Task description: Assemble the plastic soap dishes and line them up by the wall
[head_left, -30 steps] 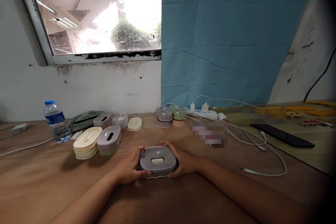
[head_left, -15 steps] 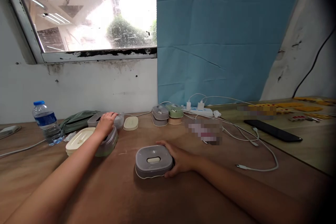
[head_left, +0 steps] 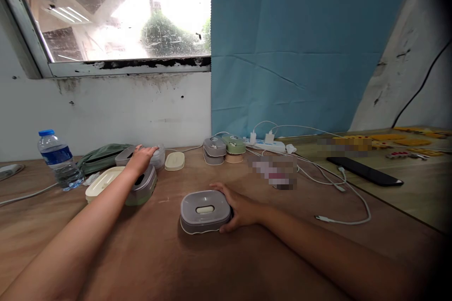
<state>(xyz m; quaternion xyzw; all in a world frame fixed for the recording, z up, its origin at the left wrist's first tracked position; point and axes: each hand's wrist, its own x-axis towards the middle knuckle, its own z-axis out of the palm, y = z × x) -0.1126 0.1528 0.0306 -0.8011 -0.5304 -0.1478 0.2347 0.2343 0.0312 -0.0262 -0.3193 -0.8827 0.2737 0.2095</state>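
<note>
My right hand (head_left: pixel 240 206) grips the right side of a grey oval plastic box (head_left: pixel 204 218), with its thumb in front and its fingers behind. The box stands on the table and has a slot in its top with a cream piece showing in it. On the left, my left hand (head_left: pixel 143 157) reaches over the grey boxes, its fingers stretched towards a clear plastic container (head_left: pixel 160 156). Below that hand is another grey box (head_left: pixel 147 183) with an opening on top. Cream oval lids (head_left: pixel 100 182) lie stacked beside it, partly covered by my left forearm.
A small cream lid (head_left: pixel 174 161) lies right of the clear container. Stacked small boxes in grey (head_left: pixel 214 146) and green (head_left: pixel 235 144) stand at the back. A water bottle (head_left: pixel 60 162) is at the far left. White cables (head_left: pixel 348 221) and a black phone-like slab (head_left: pixel 363 170) lie on the right.
The view has tilted slightly down, so everything sits a little higher. My left hand's fingers have stretched further towards the clear container. My right hand keeps hold of the grey box.
</note>
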